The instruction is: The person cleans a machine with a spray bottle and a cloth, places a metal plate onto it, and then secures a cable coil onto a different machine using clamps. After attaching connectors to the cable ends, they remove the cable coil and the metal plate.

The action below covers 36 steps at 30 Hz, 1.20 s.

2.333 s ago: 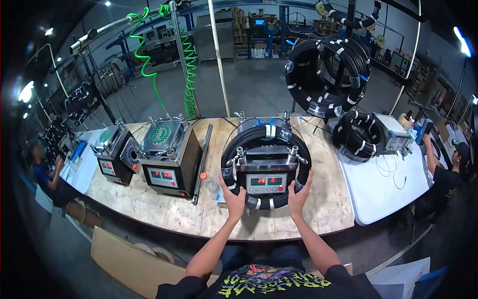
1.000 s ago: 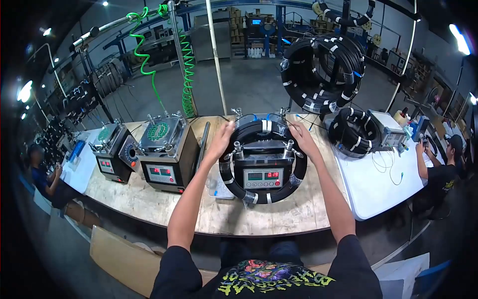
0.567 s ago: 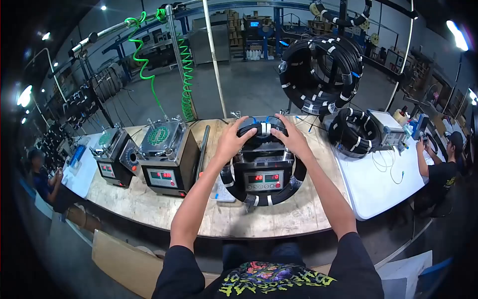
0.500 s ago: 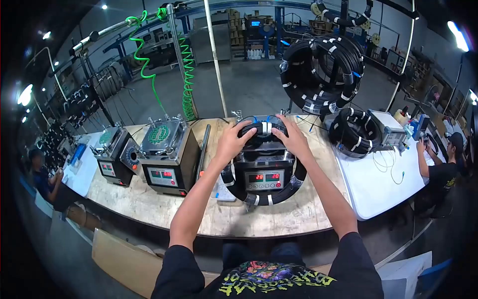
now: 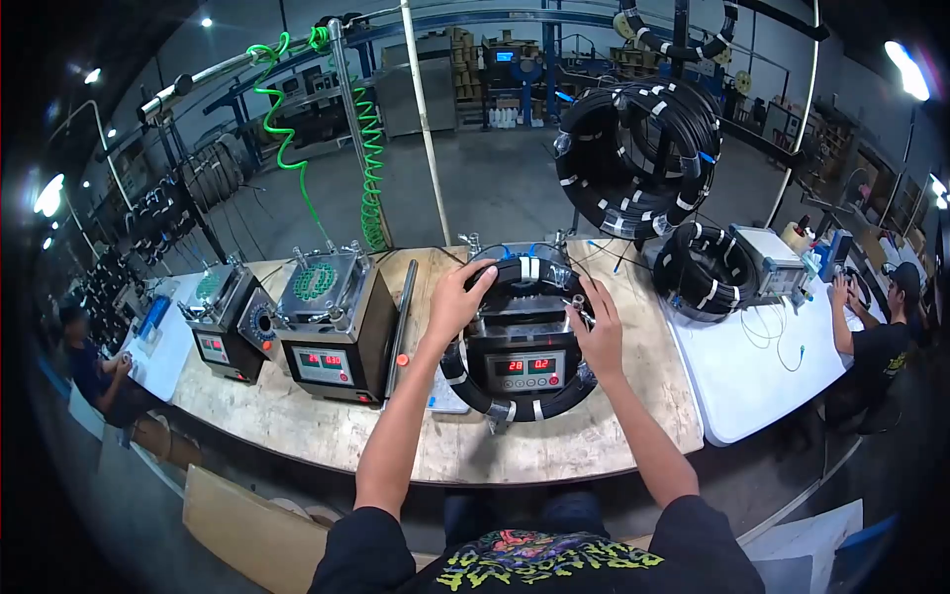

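Note:
A coil of black cable (image 5: 504, 409) with white bands hangs around the front of the middle machine (image 5: 524, 370), whose red display shows lit digits. My left hand (image 5: 458, 303) is closed at the coil's upper left, with its thumb and fingers against the cable. On the right side, my right hand (image 5: 598, 327) is at a metal clamp knob on the machine's top corner, thumb and fingers bent around it. Whether those fingers press on the knob or on the coil beside it is hard to tell.
Two similar machines (image 5: 336, 317) (image 5: 220, 327) stand left, beside a black rod (image 5: 401, 322). Right are another cable coil (image 5: 705, 272), a white instrument (image 5: 772, 259) and a white tabletop (image 5: 762, 366). Large coils (image 5: 638, 158) hang behind. People work at both sides.
My hands have moved apart from the coil's top centre, and my right hand has come down to the machine's right corner. The display's right-hand digits have changed.

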Available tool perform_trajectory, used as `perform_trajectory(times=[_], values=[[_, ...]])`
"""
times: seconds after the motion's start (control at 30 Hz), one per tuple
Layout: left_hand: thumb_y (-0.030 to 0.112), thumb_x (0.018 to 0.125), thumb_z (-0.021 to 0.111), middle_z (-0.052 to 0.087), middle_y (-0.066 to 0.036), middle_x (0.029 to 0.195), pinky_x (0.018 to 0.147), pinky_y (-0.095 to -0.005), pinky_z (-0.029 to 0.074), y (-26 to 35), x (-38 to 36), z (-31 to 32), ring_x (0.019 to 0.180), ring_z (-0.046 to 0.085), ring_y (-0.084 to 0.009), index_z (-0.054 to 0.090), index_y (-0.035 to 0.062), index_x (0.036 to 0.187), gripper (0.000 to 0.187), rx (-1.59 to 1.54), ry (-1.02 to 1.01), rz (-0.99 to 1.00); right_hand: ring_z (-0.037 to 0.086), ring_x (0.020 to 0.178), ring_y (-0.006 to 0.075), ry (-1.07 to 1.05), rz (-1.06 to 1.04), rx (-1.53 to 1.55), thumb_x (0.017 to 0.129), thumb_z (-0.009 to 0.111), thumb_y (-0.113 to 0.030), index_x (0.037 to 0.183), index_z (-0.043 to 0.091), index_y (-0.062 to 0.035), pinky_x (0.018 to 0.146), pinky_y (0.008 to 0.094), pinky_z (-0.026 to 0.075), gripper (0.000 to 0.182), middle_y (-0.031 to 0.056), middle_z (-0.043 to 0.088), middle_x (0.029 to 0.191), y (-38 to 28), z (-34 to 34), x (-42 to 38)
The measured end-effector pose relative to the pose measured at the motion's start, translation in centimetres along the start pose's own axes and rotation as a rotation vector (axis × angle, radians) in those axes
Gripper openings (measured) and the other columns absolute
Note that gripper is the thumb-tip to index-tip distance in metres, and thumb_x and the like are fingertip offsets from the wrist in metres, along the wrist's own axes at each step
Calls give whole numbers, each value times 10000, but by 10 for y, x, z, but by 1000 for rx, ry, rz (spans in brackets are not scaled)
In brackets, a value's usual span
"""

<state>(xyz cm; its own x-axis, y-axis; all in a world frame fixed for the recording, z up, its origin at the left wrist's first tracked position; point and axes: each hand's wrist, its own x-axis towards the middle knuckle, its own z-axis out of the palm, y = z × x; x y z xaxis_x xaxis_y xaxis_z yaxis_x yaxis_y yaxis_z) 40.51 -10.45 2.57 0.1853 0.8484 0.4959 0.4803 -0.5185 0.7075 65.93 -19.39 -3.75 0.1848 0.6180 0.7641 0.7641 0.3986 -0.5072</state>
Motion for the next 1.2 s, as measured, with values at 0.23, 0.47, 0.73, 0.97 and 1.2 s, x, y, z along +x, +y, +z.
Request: perform_trajectory(times=[0.23, 0.47, 0.73, 0.97, 1.2], values=[[326, 1031, 631, 772, -116, 969, 848, -299, 517, -9, -6, -3, 898, 699, -165, 767, 35, 1165, 347, -236, 35, -145, 594, 1244, 416, 132, 122, 7, 1026, 598, -140, 1486, 526, -115, 1013, 448, 497, 467, 213, 564, 1410, 8, 5, -40], [336, 1110, 491, 756, -71, 1011, 911, -278, 495, -39, -39, 1, 955, 652, -113, 720, -33, 1244, 454, -448, 162, -101, 564, 1049, 343, 112, 233, 157, 1052, 523, -74, 1513, 507, -104, 972, 391, 456, 461, 172, 559, 1147, 5, 5, -52], [197, 1063, 558, 552, -165, 1473, 1143, -347, 370, -46, -125, 21, 1332, 526, -252, 383, 19, 1582, 576, -408, 251, -188, 586, 1139, 383, 134, 211, 139, 1036, 559, -92, 1492, 530, -101, 1005, 419, 465, 457, 210, 585, 1269, 12, 9, -54], [69, 959, 670, 505, -212, 1497, 1148, -382, 378, -57, -143, 49, 1341, 530, -315, 349, 33, 1599, 716, -324, 393, -168, 577, 1260, 337, 208, 261, 184, 1040, 565, -104, 1509, 495, -44, 1100, 395, 415, 478, 180, 579, 1422, 12, 14, -61], [29, 957, 625, 474, -228, 1538, 1178, -396, 345, -53, -147, 56, 1391, 489, -334, 352, 27, 1594, 694, -343, 449, -193, 436, 1456, 356, 231, 389, 205, 1048, 539, -111, 1596, 353, -25, 1206, 420, 307, 585, 191, 449, 1593, 5, 24, -106]])
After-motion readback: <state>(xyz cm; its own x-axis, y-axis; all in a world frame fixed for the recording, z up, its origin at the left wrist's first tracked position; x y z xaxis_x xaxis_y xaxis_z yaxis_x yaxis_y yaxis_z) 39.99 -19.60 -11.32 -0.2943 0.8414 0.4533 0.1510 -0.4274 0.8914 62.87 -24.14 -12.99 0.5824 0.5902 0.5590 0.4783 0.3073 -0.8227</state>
